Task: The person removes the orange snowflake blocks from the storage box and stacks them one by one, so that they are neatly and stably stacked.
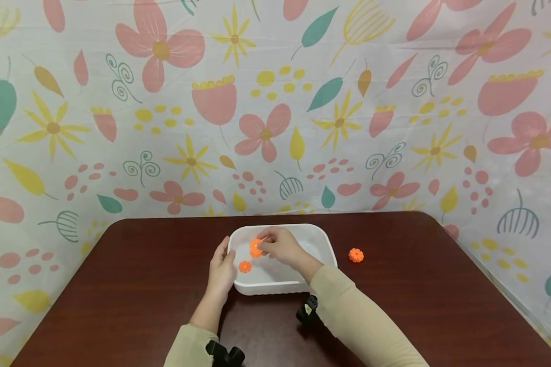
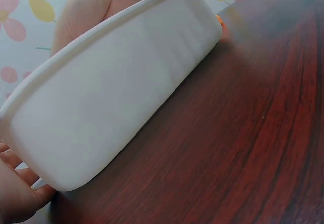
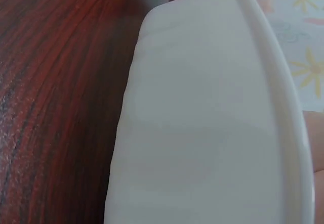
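A white plastic basin (image 1: 275, 288) rests on the table, its outer wall (image 2: 106, 90) filling much of both wrist views. My left hand (image 1: 221, 270) grips the basin's left side, thumb at the rim and fingers along the outside. Reaching over the near rim, my right hand (image 1: 282, 248) pinches an orange notched disc (image 1: 255, 248) inside the basin; the fingertips partly cover it. Another orange notched disc (image 1: 245, 266) lies on the basin floor, nearer the left hand. In the right wrist view, the basin wall (image 3: 192, 102) hides most of the right hand.
To the right of the basin, an orange notched piece (image 1: 355, 255) lies on the dark wooden table (image 1: 119, 290). A flower-patterned cloth (image 1: 266, 168) hangs behind the table's far edge. Black wrist cameras (image 1: 306, 310) sit below both forearms.
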### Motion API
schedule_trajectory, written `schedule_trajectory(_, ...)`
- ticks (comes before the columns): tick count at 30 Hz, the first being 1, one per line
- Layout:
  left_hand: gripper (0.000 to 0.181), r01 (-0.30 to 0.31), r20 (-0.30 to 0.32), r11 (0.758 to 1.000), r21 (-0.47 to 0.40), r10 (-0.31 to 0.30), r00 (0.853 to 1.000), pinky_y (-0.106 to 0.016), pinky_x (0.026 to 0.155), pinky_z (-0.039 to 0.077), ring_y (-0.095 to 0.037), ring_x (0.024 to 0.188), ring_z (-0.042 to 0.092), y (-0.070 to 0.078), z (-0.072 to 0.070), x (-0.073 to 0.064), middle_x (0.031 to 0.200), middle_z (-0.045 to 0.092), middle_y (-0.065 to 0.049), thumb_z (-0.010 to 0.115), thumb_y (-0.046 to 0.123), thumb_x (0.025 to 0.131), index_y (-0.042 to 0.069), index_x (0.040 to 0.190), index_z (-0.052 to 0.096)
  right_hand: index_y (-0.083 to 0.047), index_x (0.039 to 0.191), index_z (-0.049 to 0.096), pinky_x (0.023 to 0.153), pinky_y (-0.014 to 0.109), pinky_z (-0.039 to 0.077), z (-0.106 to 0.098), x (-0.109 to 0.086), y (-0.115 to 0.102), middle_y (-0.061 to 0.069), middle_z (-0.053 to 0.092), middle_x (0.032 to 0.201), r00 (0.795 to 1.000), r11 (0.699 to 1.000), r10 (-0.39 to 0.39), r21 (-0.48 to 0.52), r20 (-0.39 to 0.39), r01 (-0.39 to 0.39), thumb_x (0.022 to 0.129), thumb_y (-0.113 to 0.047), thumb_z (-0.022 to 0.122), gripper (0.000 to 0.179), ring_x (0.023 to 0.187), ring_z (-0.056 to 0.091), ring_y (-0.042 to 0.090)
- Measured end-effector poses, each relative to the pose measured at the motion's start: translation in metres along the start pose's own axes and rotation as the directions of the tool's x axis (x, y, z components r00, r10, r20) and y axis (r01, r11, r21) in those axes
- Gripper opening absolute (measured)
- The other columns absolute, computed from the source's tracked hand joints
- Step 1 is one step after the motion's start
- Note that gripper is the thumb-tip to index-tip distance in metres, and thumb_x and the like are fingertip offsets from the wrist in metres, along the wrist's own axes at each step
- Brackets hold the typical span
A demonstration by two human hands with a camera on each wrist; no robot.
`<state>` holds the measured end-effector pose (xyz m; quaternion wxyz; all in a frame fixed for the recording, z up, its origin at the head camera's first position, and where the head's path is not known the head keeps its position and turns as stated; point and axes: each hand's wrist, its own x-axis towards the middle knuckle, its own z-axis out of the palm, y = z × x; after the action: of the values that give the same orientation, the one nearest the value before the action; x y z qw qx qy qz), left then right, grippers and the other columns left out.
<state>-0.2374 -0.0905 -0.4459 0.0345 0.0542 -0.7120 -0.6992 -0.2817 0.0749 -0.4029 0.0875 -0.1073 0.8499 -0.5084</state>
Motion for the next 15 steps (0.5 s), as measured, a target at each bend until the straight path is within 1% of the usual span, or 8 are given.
schedule_trajectory(7,0.050,-0.003,-0.010,1.000,0.010,0.003,1.000,-0.048,0.115,0.023,-0.032,0.142,0.025,-0.002,-0.001,0.003,0.154,0.028,-0.016,0.039,0.014,0.100,0.006,0.148,0.028,-0.004,0.107,0.065,0.066,0.030,0.056,-0.008,-0.003,0.001,0.012,0.068,0.086,0.999,0.998,0.033,0.059,-0.013,-0.032,0.088,-0.012,0.064,0.020,0.072,0.066,0.015)
schedule_trajectory(11,0.050,0.002,-0.013,1.000,0.025,-0.002,1.000,-0.049,0.116,0.022,-0.033,0.142,0.025,-0.004,-0.002,0.003,0.154,0.029,-0.015,0.039,0.014,0.100,0.006,0.148,0.029,-0.005,0.106,0.066,0.067,0.031,0.057,-0.013,-0.007,0.002,0.010,0.067,0.085,0.999,0.995,0.035,0.092,-0.031,-0.032,0.088,-0.011,0.065,0.019,0.071,0.066,0.014)
schedule_trajectory(15,0.051,0.003,-0.007,1.000,0.026,-0.002,1.000,-0.048,0.115,0.023,-0.032,0.142,0.025,-0.004,-0.002,0.001,0.154,0.028,-0.016,0.039,0.014,0.100,0.007,0.149,0.028,-0.004,0.106,0.065,0.068,0.031,0.057,-0.021,-0.012,0.003,0.008,0.066,0.084,0.999,0.991,0.013,0.130,-0.050,-0.007,0.088,-0.011,0.065,0.020,0.072,0.066,0.014)
